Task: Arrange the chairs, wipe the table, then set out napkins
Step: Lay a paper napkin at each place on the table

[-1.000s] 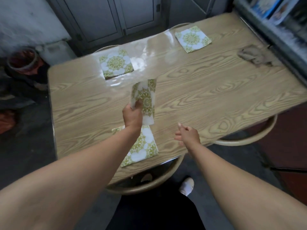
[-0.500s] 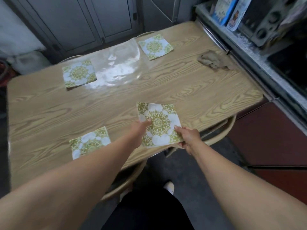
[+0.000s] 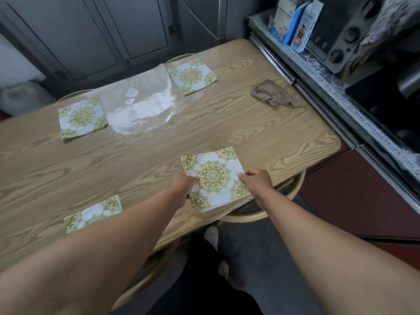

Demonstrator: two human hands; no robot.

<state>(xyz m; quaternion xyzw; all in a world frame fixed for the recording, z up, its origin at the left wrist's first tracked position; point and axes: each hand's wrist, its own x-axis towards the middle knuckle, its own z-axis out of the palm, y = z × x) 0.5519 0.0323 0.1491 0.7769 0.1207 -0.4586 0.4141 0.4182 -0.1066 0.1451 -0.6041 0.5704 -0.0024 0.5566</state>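
Fourth napkin going down at the lower middle of the frame, near the front edge of the surface. My left hand is pinching its left edge and my right hand its right edge, so both are still grasping it. Trick here is to lay it flat, square it to the edge like the other three, and let go gently so it doesn't slide or curl. The wiping cloth is parked in the upper right, out of the way.
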